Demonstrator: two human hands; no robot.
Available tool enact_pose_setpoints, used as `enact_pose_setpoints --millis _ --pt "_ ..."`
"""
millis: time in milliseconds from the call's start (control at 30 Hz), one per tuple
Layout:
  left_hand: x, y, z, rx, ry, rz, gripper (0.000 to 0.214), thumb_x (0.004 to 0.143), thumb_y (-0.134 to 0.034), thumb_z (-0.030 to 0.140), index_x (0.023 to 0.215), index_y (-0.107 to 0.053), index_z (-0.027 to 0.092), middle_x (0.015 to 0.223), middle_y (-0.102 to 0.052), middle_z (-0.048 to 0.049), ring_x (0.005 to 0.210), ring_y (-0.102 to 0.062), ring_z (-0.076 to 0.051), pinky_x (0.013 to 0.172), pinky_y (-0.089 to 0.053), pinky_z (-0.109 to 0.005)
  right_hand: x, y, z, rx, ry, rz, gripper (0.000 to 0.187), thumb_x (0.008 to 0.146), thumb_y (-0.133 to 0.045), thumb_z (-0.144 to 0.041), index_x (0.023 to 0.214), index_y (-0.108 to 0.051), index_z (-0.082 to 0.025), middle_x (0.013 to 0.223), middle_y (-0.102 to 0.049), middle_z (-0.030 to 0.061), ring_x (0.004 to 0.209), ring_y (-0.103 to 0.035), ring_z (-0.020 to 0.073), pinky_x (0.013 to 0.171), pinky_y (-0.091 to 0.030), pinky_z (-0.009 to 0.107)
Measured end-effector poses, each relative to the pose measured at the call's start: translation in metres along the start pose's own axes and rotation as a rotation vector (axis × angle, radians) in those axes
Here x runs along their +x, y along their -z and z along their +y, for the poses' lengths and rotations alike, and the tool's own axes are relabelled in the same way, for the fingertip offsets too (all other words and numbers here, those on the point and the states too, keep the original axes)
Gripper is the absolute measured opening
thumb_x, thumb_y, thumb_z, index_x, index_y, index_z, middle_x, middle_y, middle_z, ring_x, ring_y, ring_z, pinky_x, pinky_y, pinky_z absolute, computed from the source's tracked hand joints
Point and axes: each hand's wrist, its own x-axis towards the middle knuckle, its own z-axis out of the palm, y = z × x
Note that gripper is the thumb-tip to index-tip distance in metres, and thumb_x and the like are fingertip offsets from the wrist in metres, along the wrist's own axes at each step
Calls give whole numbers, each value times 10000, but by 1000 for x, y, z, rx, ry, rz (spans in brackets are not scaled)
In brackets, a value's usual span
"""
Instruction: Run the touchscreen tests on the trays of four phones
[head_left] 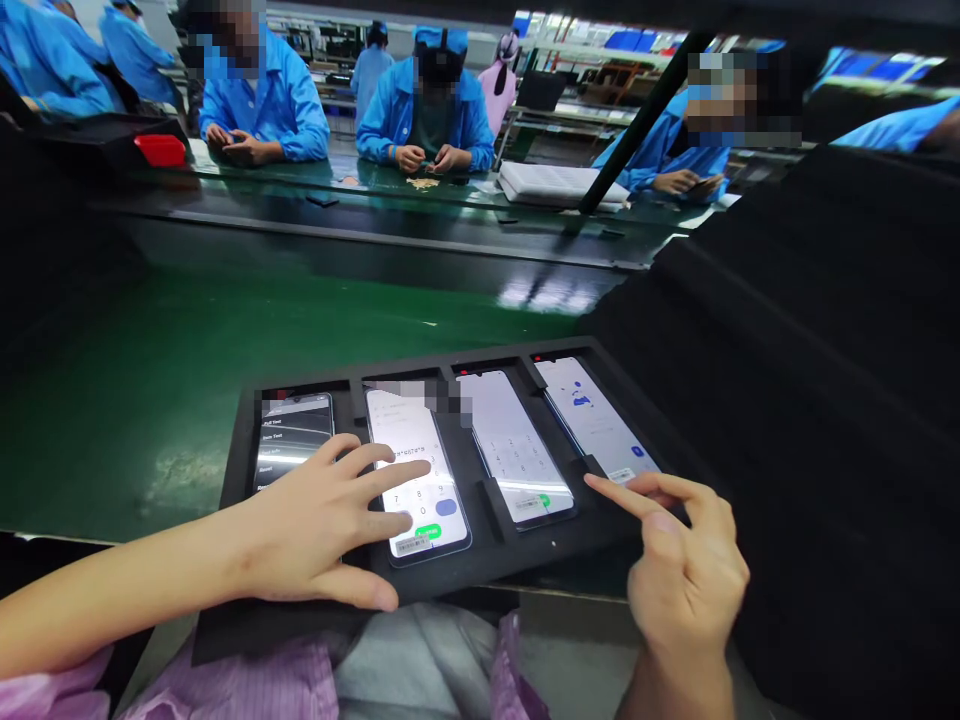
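Several smartphones lie face up in the slots of a black foam tray (502, 572). My left hand (337, 515) spreads its fingers over the second phone from the left (405, 420), whose lit screen shows a dial pad; whether a fingertip touches the glass I cannot tell. The leftmost phone (296, 430) has a dark menu and is partly hidden by that hand. Another dial pad is lit on the third phone (510, 410). My right hand (682, 560) holds nothing; its index finger points at the tray beside the rightmost phone (592, 400), its other fingers bent.
The tray sits near the front edge of a green work surface (187, 340). Black sheeting (810, 350) flanks the right side. Across a raised ledge, several people in blue jackets work with their hands; a red bin (160, 151) and a white stack (562, 184) stand there.
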Motion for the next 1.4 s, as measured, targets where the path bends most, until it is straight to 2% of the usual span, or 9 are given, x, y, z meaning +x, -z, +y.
enact_pose_setpoints --millis 100,267,400,533,633,733,967,1200,1400 --pt "0 2 0 -17 -1 -17 592 879 -212 613 931 -666 236 1376 -472 -75 1114 -455 -304 860 -301 -434 -1 1 2 2 27 -17 406 903 -328 -243 873 -730 -192 863 -525 59 765 -450 167 738 -349 368" --pt "11 2 0 9 -28 20 549 888 -225 594 1067 -610 244 1372 -467 -96 1090 -466 -288 842 -313 -421 3 1 11 -9 105 -100 382 896 -348 -208 836 -725 -215 823 -529 38 750 -463 156 735 -337 356" --pt "45 -1 -2 65 -105 45 553 907 -195 550 1149 -571 224 1354 -473 -133 1108 -459 -299 861 -325 -431 8 1 17 -1 183 -210 371 893 -355 -182 816 -716 -223 796 -532 27 758 -464 152 746 -336 353" --pt "83 -7 -3 79 -198 1 556 895 -230 569 1209 -538 230 1365 -463 -136 1109 -468 -303 862 -345 -426 8 3 22 -35 208 -219 364 895 -353 -176 828 -708 -226 800 -533 25 760 -456 151 752 -329 351" --pt "100 -12 -3 93 -248 -27 544 889 -245 576 1162 -575 240 1369 -465 -127 1096 -484 -302 860 -345 -426 6 6 25 -50 164 -225 375 903 -337 -186 838 -704 -225 815 -533 30 776 -457 158 761 -331 356" --pt "104 -13 -1 99 -261 -36 561 889 -234 578 1116 -604 222 1362 -475 -128 1096 -487 -302 862 -339 -425 6 7 25 -56 152 -266 379 909 -325 -194 855 -698 -220 844 -533 37 805 -464 166 783 -327 366" --pt "105 -10 -2 89 -233 -57 580 892 -197 579 1196 -550 234 1382 -448 -138 1111 -475 -314 853 -328 -439 9 -1 22 -126 139 -377 356 908 -339 -182 915 -693 -220 896 -527 52 898 -478 187 844 -312 387" --pt "114 -10 -6 70 -288 -59 558 900 -203 561 1091 -624 249 1332 -495 -117 1073 -483 -290 844 -318 -422 10 -1 20 -135 130 -325 382 913 -323 -182 854 -698 -221 861 -528 44 849 -477 172 847 -305 386" --pt "115 -7 -15 88 -208 -33 545 908 -204 544 1104 -619 250 1334 -486 -119 1078 -468 -293 849 -317 -430 14 0 13 -114 144 -311 388 926 -304 -194 919 -692 -214 854 -525 45 835 -472 166 835 -311 376"
